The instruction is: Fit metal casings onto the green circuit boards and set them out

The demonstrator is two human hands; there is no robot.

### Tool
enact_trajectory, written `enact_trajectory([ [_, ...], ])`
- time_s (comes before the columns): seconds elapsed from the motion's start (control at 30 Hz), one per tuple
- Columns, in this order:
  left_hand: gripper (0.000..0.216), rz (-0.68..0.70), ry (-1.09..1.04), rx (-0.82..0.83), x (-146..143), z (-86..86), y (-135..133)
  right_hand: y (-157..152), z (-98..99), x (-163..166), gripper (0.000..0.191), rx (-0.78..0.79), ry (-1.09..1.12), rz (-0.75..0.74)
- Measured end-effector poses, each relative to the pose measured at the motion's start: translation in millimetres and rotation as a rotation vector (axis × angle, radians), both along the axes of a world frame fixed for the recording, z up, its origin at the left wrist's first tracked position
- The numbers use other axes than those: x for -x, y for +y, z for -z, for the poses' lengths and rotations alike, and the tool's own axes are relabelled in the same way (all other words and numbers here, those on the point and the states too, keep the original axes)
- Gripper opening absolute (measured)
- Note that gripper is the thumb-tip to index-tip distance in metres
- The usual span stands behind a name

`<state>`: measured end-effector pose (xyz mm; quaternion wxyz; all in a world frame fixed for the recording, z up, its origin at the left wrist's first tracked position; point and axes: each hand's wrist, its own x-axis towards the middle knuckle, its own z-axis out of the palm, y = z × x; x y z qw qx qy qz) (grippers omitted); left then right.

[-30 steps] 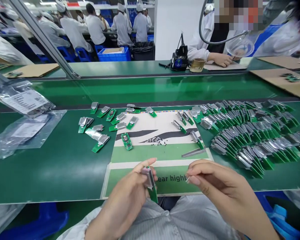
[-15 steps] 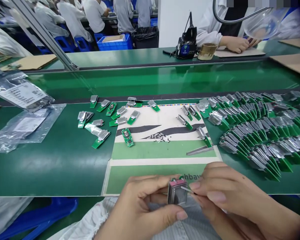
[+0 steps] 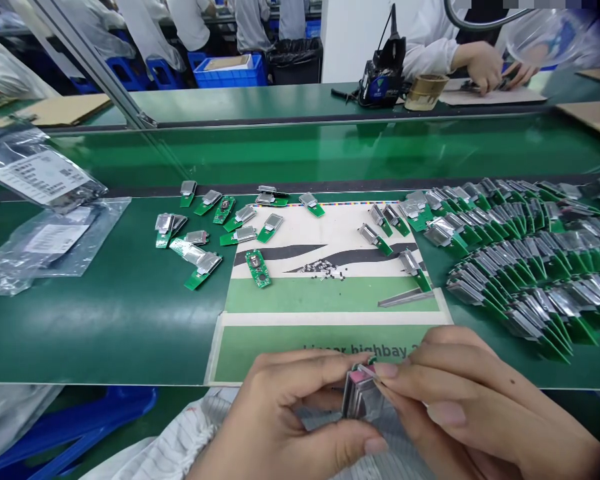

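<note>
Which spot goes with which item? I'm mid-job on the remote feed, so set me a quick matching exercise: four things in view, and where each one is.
Things:
1. bare green circuit board
2. tweezers
3. clear plastic bags
4. metal-covered board

Places:
A. between the left hand and right hand
B. on the paper, left of the small parts
C. at the far left of the green bench
D. near the paper's right edge

Pairs: 1-B, 2-D, 3-C, 4-A

The green bench [image 3: 105, 333] carries plastic bags [image 3: 55, 243] at left, a printed sheet [image 3: 330, 297] at centre, and green circuit boards [image 3: 545, 280] with metal shields in curved, overlapping rows at right.
</note>
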<state>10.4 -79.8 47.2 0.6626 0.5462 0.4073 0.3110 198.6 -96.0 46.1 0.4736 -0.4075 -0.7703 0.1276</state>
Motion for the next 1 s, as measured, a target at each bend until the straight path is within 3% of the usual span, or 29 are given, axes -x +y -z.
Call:
enact_trajectory([
  [0.17, 0.054, -0.010, -0.019, -0.051, 0, 1.0, 0, -4, 5.7, 0, 0.037, 0.049, 0.010, -0.036],
  [0.5, 0.047, -0.026, 0.033, -0.183, 2, 2.4, 1, -3, 6.8, 9, 0.032, 0.091, 0.093, -0.034],
  [0.77, 0.034, 0.033, 0.077, -0.141, 1, 0.1, 2, -10, 15.2, 15, 0.043, 0.326, 0.490, -0.039],
  [1.0, 0.027, 0.058, 0.114, -0.175, 0, 0.3, 3, -12, 17.7, 16, 0.047, 0.373, 0.591, -0.058],
])
